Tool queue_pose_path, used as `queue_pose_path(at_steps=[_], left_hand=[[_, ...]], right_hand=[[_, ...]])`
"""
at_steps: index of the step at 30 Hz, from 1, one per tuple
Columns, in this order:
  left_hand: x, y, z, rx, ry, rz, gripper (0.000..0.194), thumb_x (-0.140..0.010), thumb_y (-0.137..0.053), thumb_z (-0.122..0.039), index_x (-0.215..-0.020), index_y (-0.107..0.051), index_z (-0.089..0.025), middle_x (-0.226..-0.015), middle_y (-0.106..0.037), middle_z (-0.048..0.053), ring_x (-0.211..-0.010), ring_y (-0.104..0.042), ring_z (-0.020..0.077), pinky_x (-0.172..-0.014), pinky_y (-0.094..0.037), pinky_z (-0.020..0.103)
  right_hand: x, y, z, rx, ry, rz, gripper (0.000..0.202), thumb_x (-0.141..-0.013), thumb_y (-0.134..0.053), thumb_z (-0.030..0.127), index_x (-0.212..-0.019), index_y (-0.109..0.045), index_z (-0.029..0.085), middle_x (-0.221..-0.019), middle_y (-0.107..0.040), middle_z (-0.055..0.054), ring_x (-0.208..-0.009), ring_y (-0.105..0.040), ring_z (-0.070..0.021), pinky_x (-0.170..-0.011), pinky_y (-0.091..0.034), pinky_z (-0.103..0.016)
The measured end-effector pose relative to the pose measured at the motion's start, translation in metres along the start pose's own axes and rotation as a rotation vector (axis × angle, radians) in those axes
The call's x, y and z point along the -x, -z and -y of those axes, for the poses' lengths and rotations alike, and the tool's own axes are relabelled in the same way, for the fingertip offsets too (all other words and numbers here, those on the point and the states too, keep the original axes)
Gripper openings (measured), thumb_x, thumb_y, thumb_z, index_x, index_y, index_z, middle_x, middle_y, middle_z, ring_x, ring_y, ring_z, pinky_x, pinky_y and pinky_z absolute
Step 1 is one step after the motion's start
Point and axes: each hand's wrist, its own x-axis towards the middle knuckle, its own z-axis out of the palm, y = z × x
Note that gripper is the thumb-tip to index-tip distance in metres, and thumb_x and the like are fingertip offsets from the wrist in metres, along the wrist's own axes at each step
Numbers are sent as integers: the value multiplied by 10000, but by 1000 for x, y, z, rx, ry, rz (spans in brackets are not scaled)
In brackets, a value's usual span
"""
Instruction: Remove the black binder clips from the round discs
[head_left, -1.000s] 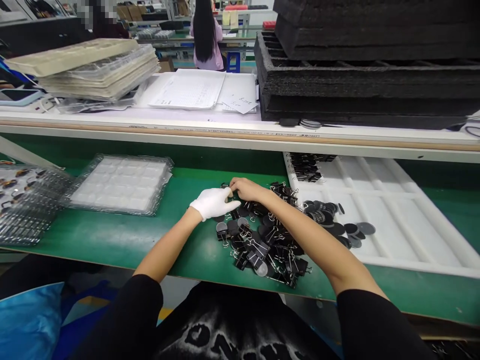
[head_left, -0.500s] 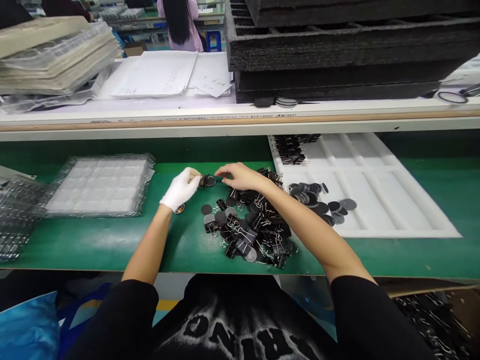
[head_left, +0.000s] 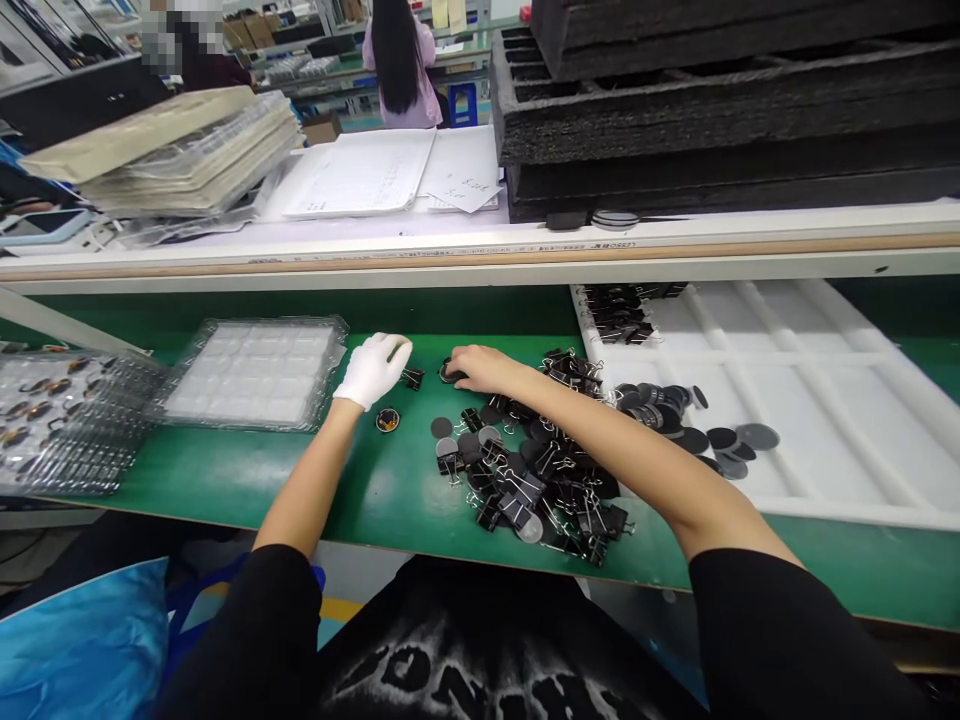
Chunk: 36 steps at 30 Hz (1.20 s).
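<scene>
My left hand [head_left: 372, 371], in a white glove, is just beside a small black binder clip [head_left: 413, 378] on the green bench; its thumb and fingers are slightly apart and nothing shows between them. Farther right, my bare right hand [head_left: 486, 369] has its fingers closed on a dark-rimmed round part [head_left: 447, 371], mostly covered by the fingers. A similar small round part [head_left: 388, 420] with orange detail lies below the left hand. Near my right forearm spreads a heap of black binder clips [head_left: 517, 485] mixed with dark and grey round discs [head_left: 441, 428].
Clear plastic trays [head_left: 255, 375] are stacked at the left, beside more trays holding small round parts [head_left: 45, 410]. At right, a white divided tray [head_left: 795, 400] carries clips and discs. A shelf edge [head_left: 420, 265] crosses above, bearing papers and black foam trays [head_left: 675, 130]. A person [head_left: 405, 70] is beyond.
My hands have moved apart. The binder clip that was at the left fingers with a round part now lies on the bench, and a round part is in my right hand. The view has shifted left.
</scene>
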Motion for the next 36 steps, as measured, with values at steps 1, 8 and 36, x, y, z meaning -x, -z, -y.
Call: queue_pose_path(at_steps=[1, 8, 36], left_hand=[[-7, -4, -3, 6, 26, -21, 473, -1058, -326, -477, -1279, -670, -240, -1330, -677, 92, -1280, -606, 256, -1132, -445, 374], [-46, -40, -19, -42, 289, -1, 580, -1056, -240, -557, -1223, -687, -227, -1272, -683, 188, -1213, -609, 389, -1024, -466, 561], [-34, -60, -16, -186, 475, -67, 547, -1070, -191, -459, -1260, -646, -224, -1347, -645, 162, -1220, -573, 362, -1016, -419, 527]], right_hand=[[-2, -1, 1, 8, 14, 11, 304, -927, -706, 149, -1220, -761, 208, -1233, -674, -120, -1051, -681, -263, -777, -455, -301], [-11, -9, 8, -8, 86, 19, 259, -942, -696, 136, -1166, -803, 210, -1138, -685, -115, -1018, -681, -242, -794, -456, -296], [-30, -54, 10, -332, -181, -344, 773, -650, -967, 327, -1318, -596, 210, -1321, -557, -139, -1172, -578, -345, -956, -540, -512]])
